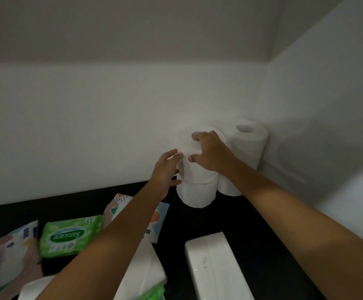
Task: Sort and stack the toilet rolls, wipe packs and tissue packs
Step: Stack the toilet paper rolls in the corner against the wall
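**A:** What is the person doing at the back right corner of the surface [197, 221]?

**B:** Seating a top roll [197, 172] on a lower roll [195, 193]. The right hand [210, 152] grips it from above, fingers curled over the top and thumb on the side. The left hand [165, 169] lies with straight fingers against the side and holds nothing.

**A:** How is that done well?

**B:** Probably by squaring the edges first, so the top roll sits centred and just beside the corner stack [247, 139]. Then a gentle release, since soft paper likely tips easily.

**A:** And the count?

**B:** There are two rolls in the near stack and at least two in the corner stack, where the right arm hides part. Green packs number two: the green wipe pack [70, 237] toward the left edge and a second green pack [154, 292] at the front edge. There are also two patterned ones: the left patterned pack [3, 256] and the middle patterned pack [161, 215]. The white ones are a long tissue pack [215, 267] near the front and a white pack [141, 269] beneath the left forearm.
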